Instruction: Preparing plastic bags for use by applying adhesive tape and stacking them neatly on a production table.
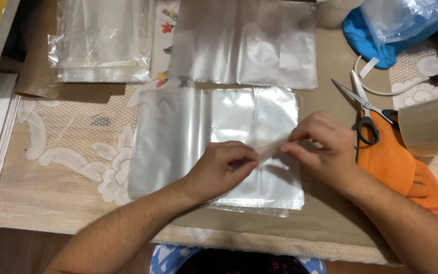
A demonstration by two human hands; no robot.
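Left hand and right hand over the middle of the counter, each grip pinched on one end of a short strip of clear tape stretched between them, just above a flat clear plastic bag lying on brown paper. Behind it another clear plastic bag and, at far left, a stack of plastic bags. Right of the hands, scissors on an orange cloth, with a roll of clear tape beside them.
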